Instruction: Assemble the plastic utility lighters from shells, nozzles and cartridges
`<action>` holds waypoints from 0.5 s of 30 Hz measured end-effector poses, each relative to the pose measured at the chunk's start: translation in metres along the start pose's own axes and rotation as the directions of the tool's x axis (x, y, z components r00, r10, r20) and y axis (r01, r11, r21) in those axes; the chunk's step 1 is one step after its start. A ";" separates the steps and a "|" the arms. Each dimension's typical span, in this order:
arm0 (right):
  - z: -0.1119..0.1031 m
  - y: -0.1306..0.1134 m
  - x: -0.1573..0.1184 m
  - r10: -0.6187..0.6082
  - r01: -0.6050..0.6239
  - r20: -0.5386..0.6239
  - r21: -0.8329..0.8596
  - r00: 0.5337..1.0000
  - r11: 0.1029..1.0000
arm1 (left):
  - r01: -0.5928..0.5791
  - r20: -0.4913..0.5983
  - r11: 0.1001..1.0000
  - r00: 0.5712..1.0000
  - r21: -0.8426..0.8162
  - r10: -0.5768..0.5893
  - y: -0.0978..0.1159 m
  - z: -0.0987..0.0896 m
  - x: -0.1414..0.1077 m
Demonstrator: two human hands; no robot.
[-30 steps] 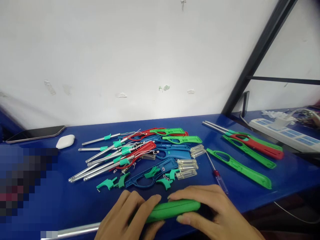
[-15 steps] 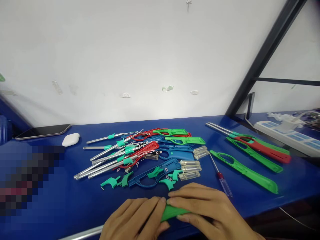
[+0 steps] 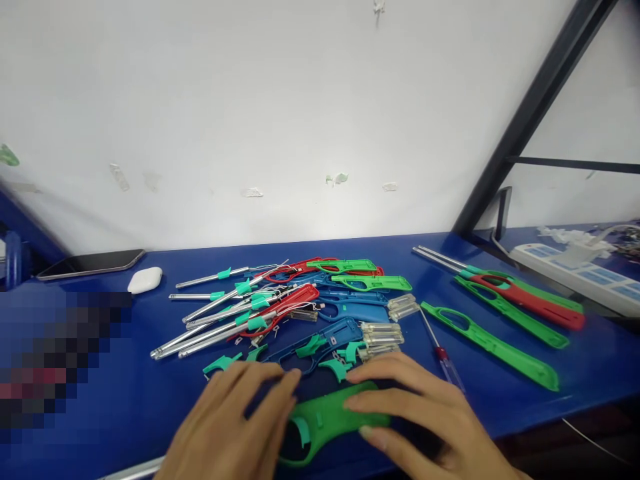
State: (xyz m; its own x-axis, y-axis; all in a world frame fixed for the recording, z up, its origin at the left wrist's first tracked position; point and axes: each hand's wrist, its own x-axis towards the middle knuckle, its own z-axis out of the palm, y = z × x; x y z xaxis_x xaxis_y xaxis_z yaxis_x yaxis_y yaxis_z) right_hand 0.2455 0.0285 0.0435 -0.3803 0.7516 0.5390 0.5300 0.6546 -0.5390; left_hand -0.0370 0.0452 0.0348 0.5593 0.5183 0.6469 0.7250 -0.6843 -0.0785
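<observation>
green handle: the green handle (image 3: 333,413) lies between the two hands near the front edge of the blue table (image 3: 120,413), its loop towards the left and its broad side up; whether it touches the table cannot be told.
right hand: the right hand (image 3: 433,417) has its grip together on the handle's rear end, fingers over the top and thumb below, probably to steady the wide part.
left hand: the left hand (image 3: 227,423) is over the loop end, blurred; whether its grip is clamped or loose cannot be told. it seems placed there to control the front.
metal tube: the metal tube (image 3: 135,471) shows beyond the left hand, perhaps joined to the handle.
teal triggers: the teal triggers (image 3: 337,368) lie loose just beyond the hands, likely for short reaches.
clear tanks: the clear tanks (image 3: 383,333) sit side by side, as if grouped by kind.
screwdriver: the screwdriver (image 3: 445,365) lies with its clear handle towards the person, easy to pick up.
red lighter: the red lighter (image 3: 537,303) lies to the right, apart from the central pile.
</observation>
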 end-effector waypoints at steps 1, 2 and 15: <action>-0.004 0.001 -0.001 -0.006 0.005 -0.056 -0.015 0.998 1.000 | 0.057 0.051 0.998 0.997 0.006 -0.057 -0.008 0.000 0.002; -0.008 0.004 -0.002 -0.012 0.008 -0.122 -0.039 0.993 0.999 | 0.141 0.145 0.989 0.979 0.035 -0.144 -0.017 0.001 0.006; -0.050 0.060 -0.044 0.309 -0.406 -0.298 -0.362 0.903 0.839 | 0.297 0.609 0.858 0.609 0.419 -0.508 -0.021 0.013 0.074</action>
State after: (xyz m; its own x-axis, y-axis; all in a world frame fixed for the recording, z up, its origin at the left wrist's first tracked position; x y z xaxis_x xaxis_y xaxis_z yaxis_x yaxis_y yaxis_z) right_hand 0.3322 0.0305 0.0201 0.0457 0.8569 0.5134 0.8735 0.2150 -0.4367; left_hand -0.0055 0.1048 0.0743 0.2169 0.9758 -0.0281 0.9567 -0.2182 -0.1929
